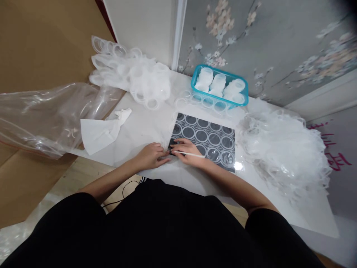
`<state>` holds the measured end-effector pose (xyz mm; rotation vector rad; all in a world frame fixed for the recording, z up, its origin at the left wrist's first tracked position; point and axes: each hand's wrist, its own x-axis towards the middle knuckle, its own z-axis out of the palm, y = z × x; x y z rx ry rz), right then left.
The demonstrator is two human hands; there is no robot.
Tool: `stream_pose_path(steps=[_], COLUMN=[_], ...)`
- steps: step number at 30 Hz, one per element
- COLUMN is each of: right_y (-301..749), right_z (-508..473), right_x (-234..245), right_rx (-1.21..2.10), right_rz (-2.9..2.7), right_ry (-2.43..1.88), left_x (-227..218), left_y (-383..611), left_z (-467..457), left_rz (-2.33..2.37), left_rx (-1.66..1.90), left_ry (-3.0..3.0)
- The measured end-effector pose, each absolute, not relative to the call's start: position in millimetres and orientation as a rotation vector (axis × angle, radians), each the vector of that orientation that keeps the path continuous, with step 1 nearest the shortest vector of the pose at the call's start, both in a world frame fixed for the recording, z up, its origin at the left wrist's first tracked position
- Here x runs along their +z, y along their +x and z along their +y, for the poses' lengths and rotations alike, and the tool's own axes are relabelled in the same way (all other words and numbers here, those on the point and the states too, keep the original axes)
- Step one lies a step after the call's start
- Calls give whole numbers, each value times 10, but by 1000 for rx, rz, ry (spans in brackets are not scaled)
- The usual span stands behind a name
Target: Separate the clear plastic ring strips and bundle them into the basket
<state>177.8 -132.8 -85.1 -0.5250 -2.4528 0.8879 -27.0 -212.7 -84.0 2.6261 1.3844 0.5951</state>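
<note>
Ringed sheet (201, 134) beneath right hand (189, 153) (gripping stick (192, 154)); left hand (151, 156) beside.

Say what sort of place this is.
Likely a small workspace, perhaps makeshift in a home: a white table holds heaps of plastic pieces and a ring-patterned sheet, with a flowered wall alongside.

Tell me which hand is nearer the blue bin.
Right. The right hand is over the dark sheet, on the near side of the bin; the left hand is farther off, by the sheet's near left corner.
</note>
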Motion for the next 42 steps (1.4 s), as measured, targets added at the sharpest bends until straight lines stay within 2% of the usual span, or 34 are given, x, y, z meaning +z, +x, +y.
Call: stream_pose_path(steps=[4, 8, 10, 16, 21, 36, 39, 42], right_y=[1802, 1783, 1761, 1687, 1692, 1695, 1704, 1689], right_z=[-1123, -697, -585, -707, -688, -660, -719, -821], right_x=[-821, -659, -622, -848, -995, -1003, -984, -945], right_rx=[618, 326, 380, 860, 959, 937, 819, 562], right_rz=[-2577, -2076, -1954, -2193, -2127, -2197, -2264, -2421], right_ry=[-441, -1026, -1082, -832, -834, -826, -843, -787], left_x=[-799, -759, -739, -727, -818, -891, -876, -854], left_y=[-264, -253, -252, -247, -235, -264, -256, -253], left_z=[-2090, -2091, -2080, -1875, -1704, -1719, -1720, -1706], left_rz=[1362, 1335, 1319, 1458, 1735, 1725, 1728, 1711], left_rx=[592, 624, 628, 626, 429, 437, 440, 439], left_ry=[2478, 2406, 2438, 2599, 2691, 2641, 2614, 2578])
